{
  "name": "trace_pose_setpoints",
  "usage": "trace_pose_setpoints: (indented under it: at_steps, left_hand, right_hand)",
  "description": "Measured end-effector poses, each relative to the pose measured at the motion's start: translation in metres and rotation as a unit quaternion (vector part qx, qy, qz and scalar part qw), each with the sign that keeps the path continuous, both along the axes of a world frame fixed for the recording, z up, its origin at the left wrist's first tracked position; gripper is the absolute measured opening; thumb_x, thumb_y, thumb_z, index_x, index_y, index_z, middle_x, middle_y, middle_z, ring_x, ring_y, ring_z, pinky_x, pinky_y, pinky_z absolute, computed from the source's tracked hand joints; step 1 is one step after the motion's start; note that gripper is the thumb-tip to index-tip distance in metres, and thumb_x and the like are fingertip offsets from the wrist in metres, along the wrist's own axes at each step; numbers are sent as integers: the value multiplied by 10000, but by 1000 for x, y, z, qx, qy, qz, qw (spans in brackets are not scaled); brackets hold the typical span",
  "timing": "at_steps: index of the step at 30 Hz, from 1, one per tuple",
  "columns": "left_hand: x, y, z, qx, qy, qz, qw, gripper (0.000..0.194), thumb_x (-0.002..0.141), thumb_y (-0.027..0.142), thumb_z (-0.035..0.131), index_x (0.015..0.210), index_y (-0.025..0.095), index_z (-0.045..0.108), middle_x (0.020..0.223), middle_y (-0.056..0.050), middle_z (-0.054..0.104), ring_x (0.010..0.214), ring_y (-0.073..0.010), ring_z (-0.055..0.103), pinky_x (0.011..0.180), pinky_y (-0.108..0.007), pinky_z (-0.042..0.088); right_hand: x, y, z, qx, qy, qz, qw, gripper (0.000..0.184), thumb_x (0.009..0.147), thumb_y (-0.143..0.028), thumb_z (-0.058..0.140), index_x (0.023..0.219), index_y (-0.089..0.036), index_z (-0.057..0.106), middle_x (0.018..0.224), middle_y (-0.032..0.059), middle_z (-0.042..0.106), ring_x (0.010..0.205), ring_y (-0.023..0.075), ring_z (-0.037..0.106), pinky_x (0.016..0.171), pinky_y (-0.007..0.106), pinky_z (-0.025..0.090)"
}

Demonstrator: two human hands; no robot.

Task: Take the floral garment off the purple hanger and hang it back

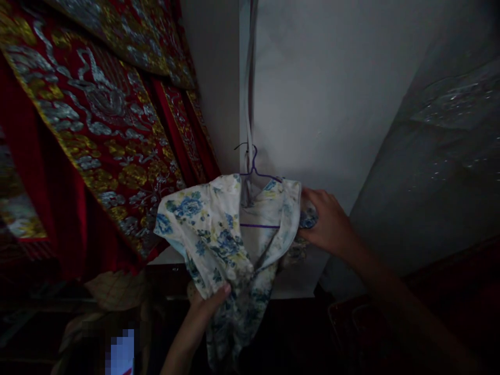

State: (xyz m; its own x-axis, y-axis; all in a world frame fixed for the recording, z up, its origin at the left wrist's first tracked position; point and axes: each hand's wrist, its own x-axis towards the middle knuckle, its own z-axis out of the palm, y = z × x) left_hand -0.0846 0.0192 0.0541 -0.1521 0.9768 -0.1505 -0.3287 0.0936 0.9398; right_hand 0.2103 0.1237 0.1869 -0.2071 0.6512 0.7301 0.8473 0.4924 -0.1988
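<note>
A white blouse or dress with blue and yellow flowers (224, 239) hangs on a thin purple hanger (253, 169); its lower end fades into the dark. The neckline is open in front, and the hanger's bar shows across it. My left hand (207, 310) is closed on the lower side of the floral garment, thumb on the front and the other fingers hidden behind the cloth. At the garment's right shoulder, my right hand (326, 221) pinches the sleeve edge between thumb and fingers. The hanger's hook is by a pale hanging cord (249, 104).
Red cloth embroidered in gold and silver (105, 109) drapes down the left side. Behind the garment stands a pale wall (320, 104). A grey, shiny sheet (441, 146) slants on the right. At lower left are a checked cloth (117, 289) and a pixelated bluish patch (121, 349).
</note>
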Motion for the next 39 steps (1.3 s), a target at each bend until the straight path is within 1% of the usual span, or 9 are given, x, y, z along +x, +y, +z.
trace_pose_setpoints:
  at_steps: [5,9,13,16,18,23,27,30,39]
  left_hand:
    - [23,-25,-15,-58,-85,2,995,950,518,460,959,1356,165,623,1231,-174,730,1246,-409,630,1138,-521,437]
    - [37,-34,-28,-91,-122,9,988,948,496,415,969,1343,162,625,1187,-165,748,1238,-400,638,1105,-504,476]
    - [54,-35,-40,-96,-122,17,988,892,518,402,956,1318,165,641,1197,-158,745,1253,-390,630,1131,-494,450]
    - [65,-36,-45,-77,-91,8,993,836,567,405,938,1307,149,644,1277,-175,708,1284,-384,606,1161,-495,408]
    - [71,-36,-44,-65,-71,-13,995,796,600,405,923,1296,133,647,1316,-188,684,1291,-382,599,1166,-494,397]
    - [85,-32,-39,-51,-71,15,996,719,620,381,908,1258,153,667,1346,-164,670,1323,-351,575,1169,-442,395]
    - [96,-27,-44,-70,-107,42,991,707,657,379,891,1285,177,636,1326,-150,682,1293,-329,604,1123,-433,447]
    - [99,-24,-50,-66,-99,40,992,691,643,364,894,1258,168,647,1318,-149,686,1253,-323,633,1099,-423,468]
    - [97,-20,-54,-64,-65,33,995,683,634,330,885,1256,169,652,1344,-136,673,1306,-325,592,1155,-437,408]
  right_hand:
    - [-1,-29,-13,29,26,36,999,803,709,-359,770,1464,-281,508,1394,131,561,1281,417,494,1068,624,383]
    - [-9,-66,-51,11,187,74,980,518,838,-369,703,1338,-279,605,1423,92,589,1363,351,483,1155,566,336]
    - [-46,-107,-116,-195,411,93,886,253,916,-451,632,999,-223,704,986,74,739,958,255,692,850,371,542]
    - [-68,-123,-147,-328,471,124,809,358,889,-559,637,849,-203,657,703,21,651,650,184,622,580,273,484]
    - [-69,-122,-151,-368,459,143,796,378,878,-573,648,810,-202,626,640,-9,591,586,153,563,538,248,437]
    - [-48,-101,-137,-343,405,129,837,439,871,-564,648,649,-188,602,583,-11,526,582,140,514,563,252,405]
    - [-54,-104,-151,-365,482,101,790,393,781,-569,737,871,-188,699,646,5,605,597,165,556,559,266,442]
    - [-69,-113,-167,-365,545,82,750,407,767,-589,731,871,-200,668,656,1,606,542,147,515,504,255,423]
    - [-76,-103,-164,-364,547,93,748,253,786,-464,646,779,-213,615,590,-34,504,542,143,455,520,250,393]
